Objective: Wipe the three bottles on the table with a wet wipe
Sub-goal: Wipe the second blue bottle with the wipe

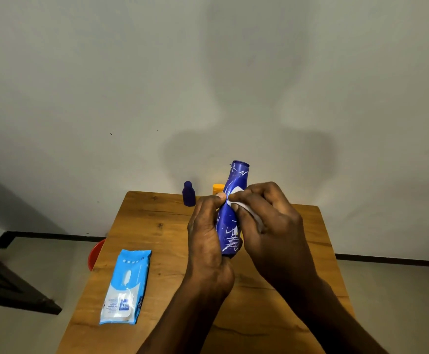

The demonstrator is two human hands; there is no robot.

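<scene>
Bottles three [230, 208], wipe one [244, 209], hands two [209, 233]

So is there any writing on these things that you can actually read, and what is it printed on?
"mee mee", upside down to the camera, on the dark blue square of the wet wipes pack; this reading is uncertain.
White print on the big blue bottle: too blurred to read.
Small dark blue bottle and orange-capped bottle: no readable text.

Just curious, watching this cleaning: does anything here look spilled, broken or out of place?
Nothing stands out. The left hand holds the tall blue bottle while the right hand rubs a white wipe on it. The wipes pack lies flat; no spills show.
</scene>
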